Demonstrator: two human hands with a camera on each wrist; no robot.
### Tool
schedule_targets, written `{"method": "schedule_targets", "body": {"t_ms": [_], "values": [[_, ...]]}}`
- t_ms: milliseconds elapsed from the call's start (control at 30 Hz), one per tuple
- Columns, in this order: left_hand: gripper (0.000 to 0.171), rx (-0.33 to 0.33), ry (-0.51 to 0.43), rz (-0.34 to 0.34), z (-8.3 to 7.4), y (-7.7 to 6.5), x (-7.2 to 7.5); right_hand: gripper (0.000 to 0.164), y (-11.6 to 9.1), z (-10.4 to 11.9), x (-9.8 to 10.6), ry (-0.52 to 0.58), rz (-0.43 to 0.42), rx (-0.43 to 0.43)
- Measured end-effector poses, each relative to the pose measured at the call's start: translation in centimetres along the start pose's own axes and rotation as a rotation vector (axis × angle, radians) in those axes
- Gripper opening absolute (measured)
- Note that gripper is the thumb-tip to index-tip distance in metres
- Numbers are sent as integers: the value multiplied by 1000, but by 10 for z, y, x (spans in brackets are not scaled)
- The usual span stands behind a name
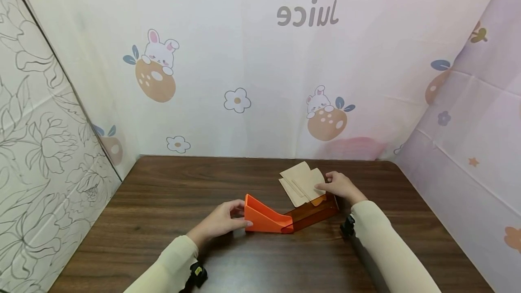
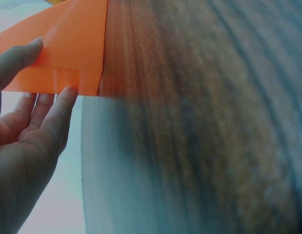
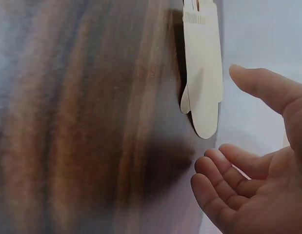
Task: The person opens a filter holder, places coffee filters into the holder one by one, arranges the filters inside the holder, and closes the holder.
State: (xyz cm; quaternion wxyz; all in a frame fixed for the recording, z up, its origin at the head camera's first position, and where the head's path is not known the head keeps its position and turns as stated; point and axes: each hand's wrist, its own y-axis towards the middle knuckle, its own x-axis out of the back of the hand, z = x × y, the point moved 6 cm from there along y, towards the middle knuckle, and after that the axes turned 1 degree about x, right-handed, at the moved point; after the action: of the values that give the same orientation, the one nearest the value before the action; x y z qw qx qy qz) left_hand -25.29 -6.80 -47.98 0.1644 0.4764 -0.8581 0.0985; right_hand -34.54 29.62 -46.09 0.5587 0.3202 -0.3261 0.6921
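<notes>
- Dark brown wood-grained table (image 1: 171, 184): bearing every item; its near edge is falling outside the head view.
- Left hand (image 1: 220, 217): gripping the tall end of an orange wedge-shaped open-topped plastic holder (image 1: 263, 219), thumb pressing one side wall, fingers reaching round behind.
- Right hand (image 1: 341, 186): hovering beside a fanned pile of beige paper sheets with rounded ends (image 1: 299, 184), fingers loosely bent, gripping nothing; whether a fingertip is touching paper, I cannot tell.
- Long translucent amber plastic piece (image 1: 313, 216): slanting toward the table's far right corner, its left end meeting the holder's low end; any joint is not showing clearly.
- Holder: sitting near the table's middle. It is appearing light, stiff and rather slippery; the tall end is offering the surest hold.
- Paper pile: showing behind the amber piece, toward the far edge. Sheets are looking thin and easily creased; outer margins are suiting a light pinch.
- Room: wood is showing widely toward the left edge; the far edge is leaving less room behind the paper.
</notes>
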Motion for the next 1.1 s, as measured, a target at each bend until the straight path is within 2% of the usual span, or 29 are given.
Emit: {"method": "schedule_targets", "body": {"t_ms": [267,500,667,833,967,1067,1100], "values": [[35,-1,9,3,0,0,1,76,11,-2,-2,-38,32,-57],[36,3,1,3,0,-1,1,58,19,-5,-4,-76,27,-78],[36,13,-11,2,-1,0,0,66,23,-9,-4,-96,41,-116],[36,9,-19,5,0,0,0,45,29,-11,-5,-78,48,-138],[37,11,-22,2,-1,0,0,51,32,-14,-8,-58,70,-150],[37,13,-20,1,-1,0,1,46,33,-13,-8,-69,76,-154],[37,13,-20,1,-1,0,1,50,33,-12,-7,-72,81,-156]]}}
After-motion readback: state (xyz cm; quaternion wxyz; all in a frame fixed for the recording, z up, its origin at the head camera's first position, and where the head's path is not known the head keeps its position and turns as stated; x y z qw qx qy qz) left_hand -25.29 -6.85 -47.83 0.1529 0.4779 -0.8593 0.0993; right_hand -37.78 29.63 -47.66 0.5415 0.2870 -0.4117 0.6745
